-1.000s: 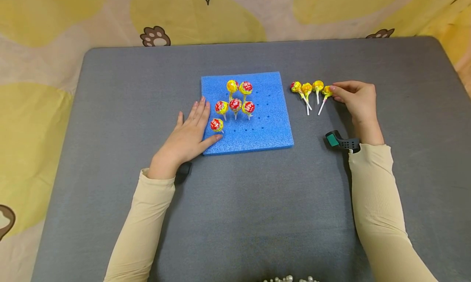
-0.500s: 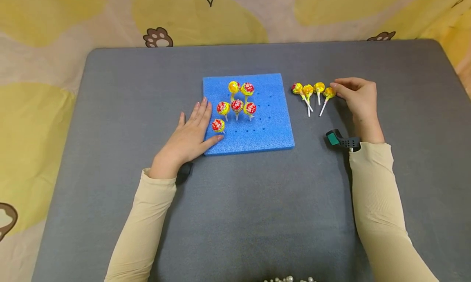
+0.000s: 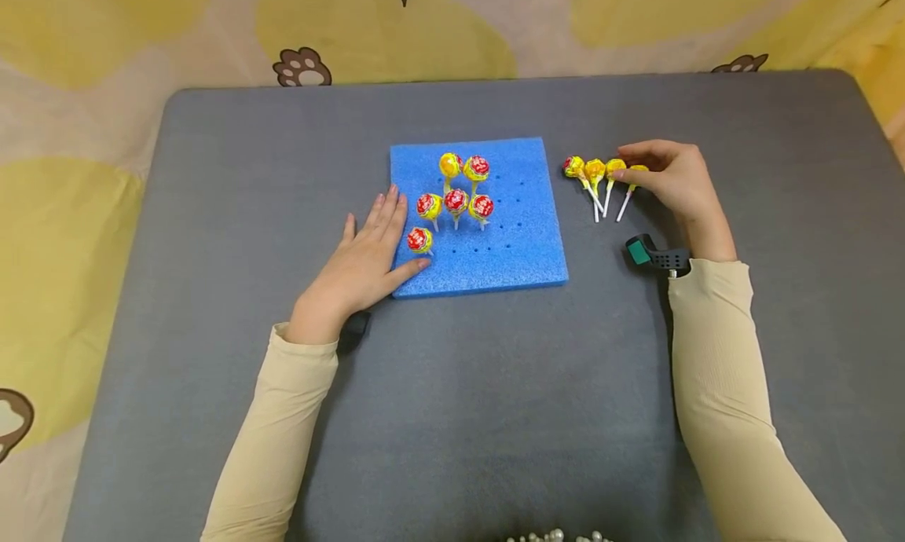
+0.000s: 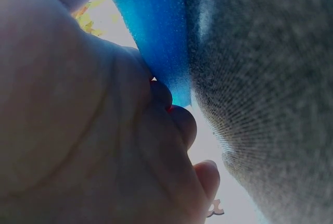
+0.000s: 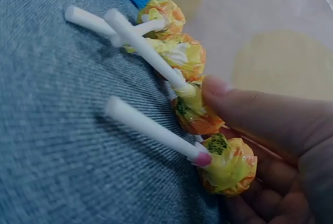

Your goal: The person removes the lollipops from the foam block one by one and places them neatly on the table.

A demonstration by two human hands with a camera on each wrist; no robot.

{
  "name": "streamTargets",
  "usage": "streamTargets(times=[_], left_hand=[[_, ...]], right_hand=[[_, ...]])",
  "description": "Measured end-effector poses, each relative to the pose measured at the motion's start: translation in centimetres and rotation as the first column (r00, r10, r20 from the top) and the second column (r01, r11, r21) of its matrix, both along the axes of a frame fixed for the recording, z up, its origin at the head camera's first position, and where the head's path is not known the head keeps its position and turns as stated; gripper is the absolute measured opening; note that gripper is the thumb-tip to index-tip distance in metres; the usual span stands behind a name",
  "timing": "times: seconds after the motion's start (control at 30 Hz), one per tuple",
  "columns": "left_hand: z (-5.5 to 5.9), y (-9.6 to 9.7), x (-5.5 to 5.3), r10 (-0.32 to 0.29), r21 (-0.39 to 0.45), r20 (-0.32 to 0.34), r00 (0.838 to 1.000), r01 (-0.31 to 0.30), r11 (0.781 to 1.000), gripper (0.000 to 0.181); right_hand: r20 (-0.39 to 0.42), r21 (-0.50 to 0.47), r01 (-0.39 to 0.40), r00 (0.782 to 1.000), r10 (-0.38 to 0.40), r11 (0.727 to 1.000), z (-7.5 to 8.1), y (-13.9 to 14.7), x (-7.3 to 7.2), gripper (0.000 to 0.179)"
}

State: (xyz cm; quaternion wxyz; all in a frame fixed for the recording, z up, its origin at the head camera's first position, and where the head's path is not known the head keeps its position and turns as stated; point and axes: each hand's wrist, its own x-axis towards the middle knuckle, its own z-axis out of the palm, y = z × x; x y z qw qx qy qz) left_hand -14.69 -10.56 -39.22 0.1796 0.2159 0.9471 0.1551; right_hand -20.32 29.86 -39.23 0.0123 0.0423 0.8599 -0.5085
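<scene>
My left hand lies flat with fingers spread on the left edge of a blue foam board. Several lollipops in red and yellow wrappers stand upright in the board, among them one lollipop near my left thumb. To the board's right, several more lollipops lie in a row on the table. My right hand pinches the wrapped head of a yellow lollipop between thumb and fingers, its white stick pointing back toward me. Another lollipop lies just under that hand, partly hidden by the thumb in the head view.
Rows of small holes show in the board's right and front parts. Two other lollipops lie close together with sticks crossing. The grey table ends at a patterned cloth behind. Pearl-like beads show at the bottom edge.
My right hand has moved left from the rightmost loose lollipop to the one beside it and now pinches that one. My left hand has stayed on the board.
</scene>
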Motion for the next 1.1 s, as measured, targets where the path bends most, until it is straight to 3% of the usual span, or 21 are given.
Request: streamTargets(times=[0.27, 0.47, 1.1], left_hand=[[0.01, -0.06, -0.01, 0.005, 0.001, 0.007, 1.0, -0.005, 1.0, 0.09], [0.13, 0.06, -0.04, 0.002, 0.0, 0.006, 1.0, -0.002, 1.0, 0.09], [0.03, 0.04, -0.07, 0.003, 0.004, -0.001, 1.0, -0.003, 1.0, 0.089]], right_hand=[[-0.067, 0.011, 0.009, 0.998, -0.009, 1.0, -0.08, -0.42, 0.0, 0.031], [-0.071, -0.017, 0.041, 0.997, -0.042, 0.999, -0.1, -0.28, 0.06, 0.032], [-0.091, 0.033, 0.005, 0.996, -0.002, 0.999, -0.22, -0.31, 0.22, 0.033]])
